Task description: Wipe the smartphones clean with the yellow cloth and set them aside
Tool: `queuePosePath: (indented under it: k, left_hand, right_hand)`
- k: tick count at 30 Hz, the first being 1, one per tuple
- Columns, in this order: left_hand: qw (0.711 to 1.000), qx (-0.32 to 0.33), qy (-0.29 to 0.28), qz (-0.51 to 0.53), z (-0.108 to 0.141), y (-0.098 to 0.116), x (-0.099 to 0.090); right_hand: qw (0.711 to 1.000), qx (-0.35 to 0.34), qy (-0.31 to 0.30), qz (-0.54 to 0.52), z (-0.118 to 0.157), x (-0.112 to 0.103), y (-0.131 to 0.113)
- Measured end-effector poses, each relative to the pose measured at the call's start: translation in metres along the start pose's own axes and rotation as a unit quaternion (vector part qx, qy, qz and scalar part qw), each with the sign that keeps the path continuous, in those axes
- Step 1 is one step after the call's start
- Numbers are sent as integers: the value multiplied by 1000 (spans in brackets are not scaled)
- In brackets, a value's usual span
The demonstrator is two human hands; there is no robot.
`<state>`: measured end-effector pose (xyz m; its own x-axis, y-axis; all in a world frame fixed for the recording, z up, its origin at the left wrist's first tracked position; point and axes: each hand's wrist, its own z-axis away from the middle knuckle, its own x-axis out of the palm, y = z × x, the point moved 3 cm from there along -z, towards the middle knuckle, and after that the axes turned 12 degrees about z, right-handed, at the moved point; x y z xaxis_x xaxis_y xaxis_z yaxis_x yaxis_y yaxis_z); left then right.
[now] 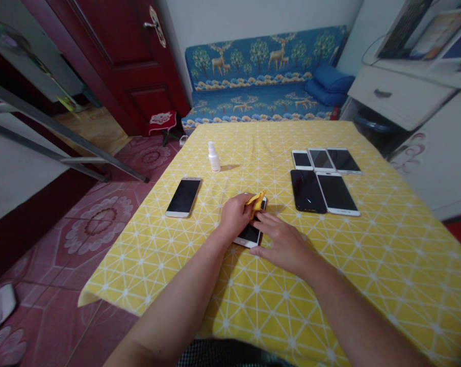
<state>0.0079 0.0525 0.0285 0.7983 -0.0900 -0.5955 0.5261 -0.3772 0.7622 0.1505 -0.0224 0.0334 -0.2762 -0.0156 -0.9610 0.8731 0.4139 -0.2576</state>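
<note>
A smartphone (pixel 249 234) with a white frame and dark screen lies face up on the table in front of me. My left hand (pixel 235 213) is closed on a yellow cloth (pixel 257 200) and presses against the phone's screen, covering its upper left part. My right hand (pixel 282 241) steadies the phone from the right, with the thumb at its lower corner and the fingertips by the cloth. Left of my hands lies another smartphone (pixel 183 197), gold-framed, its screen dark. Beyond them a small white spray bottle (pixel 214 157) stands upright.
On the right, several phones lie in two rows, among them a black phone (pixel 308 191) and a white phone (pixel 337 193). A yellow patterned tablecloth (pixel 314 316) covers the table. Behind it is a blue sofa (pixel 249 89); a white cabinet (pixel 433 148) stands at the right.
</note>
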Motion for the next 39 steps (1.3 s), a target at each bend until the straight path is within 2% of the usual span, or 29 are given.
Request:
queuePosePath:
  k: [32, 39]
  left_hand:
    - [1000, 3, 2, 3, 0, -1, 0]
    - [999, 17, 23, 24, 1, -1, -1]
  right_hand:
    - [1000, 7, 5, -7, -1, 1, 1]
    - [1000, 7, -6, -10, -2, -2, 0]
